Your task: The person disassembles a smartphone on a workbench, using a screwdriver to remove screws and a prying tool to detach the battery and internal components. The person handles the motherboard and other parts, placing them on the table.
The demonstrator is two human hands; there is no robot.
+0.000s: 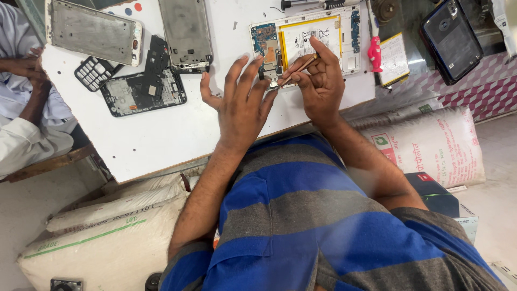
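This is showing a small phone and tablet repair workshop. A white bench (161, 134) is carrying dismantled devices: an opened tablet (307, 40) with its yellow-edged battery and blue circuit board exposed is lying at 12 o'clock, two bare metal phone frames (94, 32) are lying at 10 and 11 o'clock, and a stripped phone chassis (142, 89) with a loose keypad (94, 73) beside it is sitting just below them. A dark phone (451, 39) is resting at 2 o'clock. A screwdriver (318, 4) is lying along the far edge of the bench. Filled woven sacks (107, 237) are lying stacked on the floor at 3 and 8 o'clock, under and beside the bench.
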